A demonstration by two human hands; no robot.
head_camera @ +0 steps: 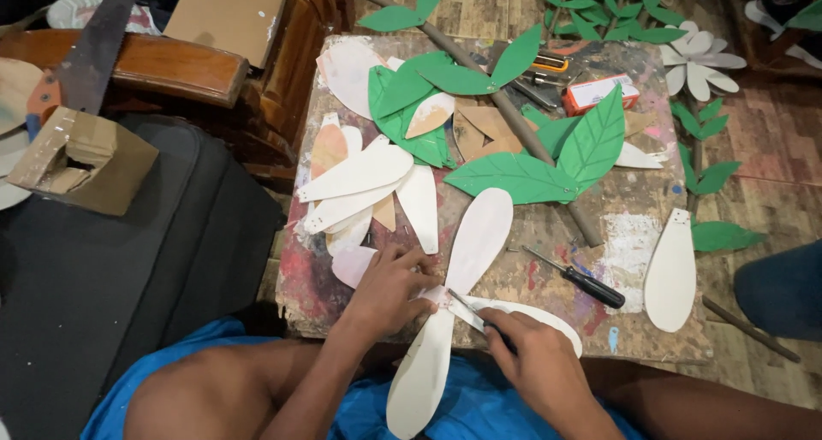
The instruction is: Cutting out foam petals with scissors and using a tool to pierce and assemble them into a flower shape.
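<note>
A flower of long white paper petals (479, 239) lies on a paint-stained wooden board (638, 320) over my lap. My left hand (390, 290) presses down where the petals meet, fingers spread on the paper. My right hand (535, 363) grips a small metal blade tool (465, 306) whose tip touches the petals' joint. One petal (421, 371) hangs over the board's near edge, another (548, 318) runs right under my right hand.
A black-handled screwdriver (575, 277) lies right of the flower. Loose white petals (360, 179), green paper leaves (548, 162) on a brown stem, a small orange box (599, 92) and one petal (672, 273) crowd the board. Cardboard boxes (81, 159) and wooden furniture (154, 63) stand left.
</note>
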